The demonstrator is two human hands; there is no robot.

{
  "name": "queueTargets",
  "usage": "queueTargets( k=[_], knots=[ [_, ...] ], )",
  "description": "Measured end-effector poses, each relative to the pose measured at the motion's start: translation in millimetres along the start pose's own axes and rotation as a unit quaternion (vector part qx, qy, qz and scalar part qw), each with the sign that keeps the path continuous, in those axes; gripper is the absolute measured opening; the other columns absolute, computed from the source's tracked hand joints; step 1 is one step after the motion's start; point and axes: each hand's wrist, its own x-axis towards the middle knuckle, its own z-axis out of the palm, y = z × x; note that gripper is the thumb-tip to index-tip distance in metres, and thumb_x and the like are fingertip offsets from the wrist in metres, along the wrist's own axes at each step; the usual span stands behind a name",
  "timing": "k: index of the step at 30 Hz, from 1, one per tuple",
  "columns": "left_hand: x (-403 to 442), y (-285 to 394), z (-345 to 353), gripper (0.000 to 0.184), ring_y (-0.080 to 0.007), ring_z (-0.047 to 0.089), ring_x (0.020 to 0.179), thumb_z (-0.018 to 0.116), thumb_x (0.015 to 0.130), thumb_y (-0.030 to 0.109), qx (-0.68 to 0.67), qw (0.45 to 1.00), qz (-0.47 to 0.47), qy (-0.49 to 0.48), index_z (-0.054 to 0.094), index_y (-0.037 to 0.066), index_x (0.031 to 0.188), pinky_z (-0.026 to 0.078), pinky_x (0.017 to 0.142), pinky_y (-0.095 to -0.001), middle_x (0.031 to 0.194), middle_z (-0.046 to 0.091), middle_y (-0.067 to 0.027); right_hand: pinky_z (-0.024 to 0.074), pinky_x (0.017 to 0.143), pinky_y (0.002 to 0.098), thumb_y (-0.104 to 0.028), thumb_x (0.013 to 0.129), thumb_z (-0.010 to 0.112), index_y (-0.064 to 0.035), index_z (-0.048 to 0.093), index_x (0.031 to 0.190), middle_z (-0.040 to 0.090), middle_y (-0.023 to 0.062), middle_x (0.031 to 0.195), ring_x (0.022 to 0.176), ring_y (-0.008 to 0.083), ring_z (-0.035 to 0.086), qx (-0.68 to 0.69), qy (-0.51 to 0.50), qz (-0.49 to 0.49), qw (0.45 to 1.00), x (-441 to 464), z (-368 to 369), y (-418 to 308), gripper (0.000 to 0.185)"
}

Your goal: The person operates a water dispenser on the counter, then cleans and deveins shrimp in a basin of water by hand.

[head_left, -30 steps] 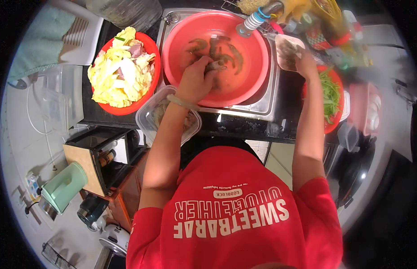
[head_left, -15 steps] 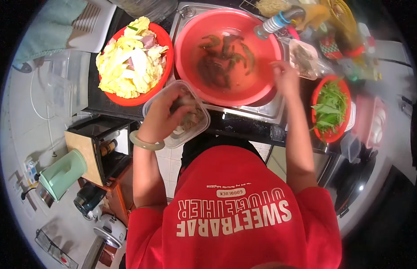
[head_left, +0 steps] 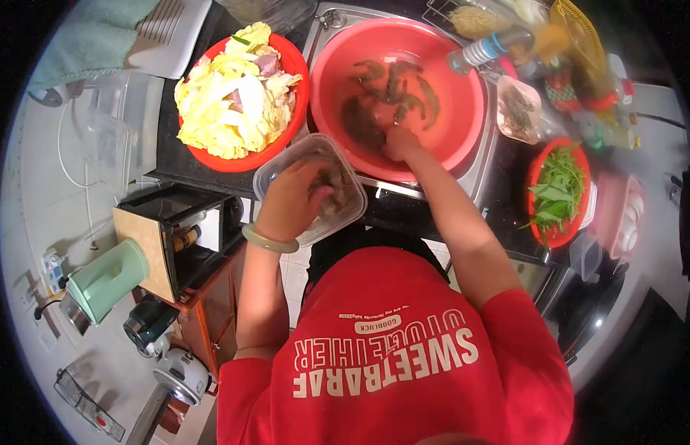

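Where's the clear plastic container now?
Left of centre in the head view, the clear plastic container is just below the gap between the red bowl of yellow leaves and the pink basin, with the left hand over its opening.

There are two hands, one left hand (head_left: 292, 194) and one right hand (head_left: 400, 142), with one bangle (head_left: 269, 240). One pink basin (head_left: 326, 85) holds at least three shrimp (head_left: 429, 102); their full number is unclear. Two red bowls show, one cabbage bowl (head_left: 303, 93) and one greens bowl (head_left: 554, 238), plus one clear box (head_left: 352, 206), one white tray (head_left: 514, 133), one faucet (head_left: 482, 53), one green kettle (head_left: 111, 280) and one rice cooker (head_left: 182, 377).
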Motion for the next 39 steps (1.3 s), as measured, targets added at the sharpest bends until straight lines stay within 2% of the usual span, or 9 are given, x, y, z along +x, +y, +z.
queueTargets(
  k=[3, 8, 11, 16, 21, 23, 27, 34, 39],
  knots=[
    [19.0, 10.2, -4.7, 0.033, -0.0330, 0.060, 0.083, 0.065, 0.077, 0.008, -0.078, 0.997, 0.021, 0.003, 0.058, 0.003, 0.108, 0.049, 0.075, -0.0361, 0.092, 0.061, -0.0171, 0.0514, 0.069, 0.0341, -0.018, 0.079, 0.065, -0.0016, 0.061, 0.107, 0.066, 0.0153, 0.094, 0.081, 0.0232, 0.063, 0.190, 0.019, -0.087, 0.978, -24.4, -20.8, 10.4, 0.032],
    [68.1, 29.4, 13.2, 0.033, -0.0296, 0.061, 0.085, 0.063, 0.077, 0.004, -0.151, 0.988, 0.035, 0.004, 0.059, 0.002, 0.110, 0.049, 0.078, -0.0335, 0.097, 0.062, -0.0162, 0.0497, 0.070, 0.0283, -0.022, 0.084, 0.064, -0.0002, 0.063, 0.101, 0.065, 0.0070, 0.085, 0.077, 0.0157, 0.062, 0.496, -0.046, -0.001, 0.867, -54.1, -42.9, 33.1, 0.028],
    [110.2, 15.6, 56.8, 0.034, -0.0306, 0.062, 0.087, 0.064, 0.076, 0.004, -0.130, 0.976, 0.162, 0.068, 0.059, 0.001, 0.110, 0.049, 0.079, -0.0342, 0.099, 0.063, -0.0169, 0.0487, 0.070, 0.0233, -0.020, 0.089, 0.060, -0.0023, 0.062, 0.098, 0.064, 0.0046, 0.084, 0.077, 0.0100, 0.060, 0.578, -0.066, 0.001, 0.813, -87.7, -77.9, 25.0, 0.020],
    [144.4, 31.8, 76.7, 0.029, -0.0337, 0.061, 0.091, 0.064, 0.076, 0.006, -0.099, 0.984, 0.108, -0.099, 0.060, 0.000, 0.105, 0.048, 0.081, -0.0371, 0.097, 0.063, -0.0186, 0.0488, 0.068, 0.0239, -0.022, 0.090, 0.058, -0.0014, 0.062, 0.099, 0.064, 0.0057, 0.087, 0.075, 0.0115, 0.060, 0.728, -0.063, -0.060, 0.681, -119.9, -99.5, 26.1, 0.022],
    [148.0, 26.7, 96.0, 0.025, -0.0340, 0.061, 0.090, 0.063, 0.077, 0.006, -0.110, 0.983, 0.133, -0.065, 0.060, -0.001, 0.101, 0.047, 0.078, -0.0384, 0.095, 0.063, -0.0198, 0.0486, 0.071, 0.0234, -0.023, 0.090, 0.059, 0.0012, 0.062, 0.100, 0.065, 0.0073, 0.090, 0.079, 0.0125, 0.061, 0.701, -0.032, -0.048, 0.711, -131.3, -100.6, 34.6, 0.027],
    [147.5, 26.5, 101.8, 0.024, -0.0343, 0.061, 0.090, 0.063, 0.078, 0.007, -0.107, 0.983, 0.141, -0.046, 0.060, -0.001, 0.100, 0.047, 0.077, -0.0389, 0.094, 0.063, -0.0202, 0.0494, 0.074, 0.0269, -0.022, 0.088, 0.062, 0.0003, 0.062, 0.105, 0.066, 0.0086, 0.089, 0.082, 0.0170, 0.063, 0.485, 0.222, -0.097, 0.840, -133.2, -94.6, 23.0, 0.028],
    [146.2, 32.9, 105.3, 0.018, -0.0363, 0.060, 0.087, 0.063, 0.078, 0.007, -0.120, 0.986, 0.109, -0.037, 0.060, 0.000, 0.095, 0.047, 0.074, -0.0414, 0.090, 0.062, -0.0207, 0.0490, 0.078, 0.0367, -0.017, 0.082, 0.064, -0.0048, 0.065, 0.101, 0.065, 0.0173, 0.088, 0.086, 0.0321, 0.063, 0.348, 0.299, -0.072, 0.886, -137.0, -94.8, 14.4, 0.022],
    [144.9, 32.9, 123.9, 0.012, -0.0385, 0.058, 0.085, 0.060, 0.078, 0.004, -0.044, 0.994, 0.084, 0.050, 0.059, 0.000, 0.089, 0.046, 0.074, -0.0456, 0.086, 0.062, -0.0190, 0.0491, 0.074, 0.0416, -0.016, 0.080, 0.061, -0.0021, 0.066, 0.094, 0.064, 0.0201, 0.086, 0.081, 0.0379, 0.061, 0.241, 0.391, -0.059, 0.887, -129.3, -89.7, 0.5, 0.020],
    [142.3, 32.9, 132.2, 0.012, -0.0399, 0.057, 0.089, 0.057, 0.079, 0.005, -0.023, 0.995, 0.073, 0.070, 0.057, 0.000, 0.090, 0.045, 0.076, -0.0476, 0.087, 0.061, -0.0206, 0.0499, 0.066, 0.0366, -0.015, 0.079, 0.062, -0.0035, 0.068, 0.085, 0.064, 0.0183, 0.075, 0.063, 0.0311, 0.063, 0.358, 0.379, 0.000, 0.853, -112.0, -76.0, 4.7, 0.014]
  ],
)
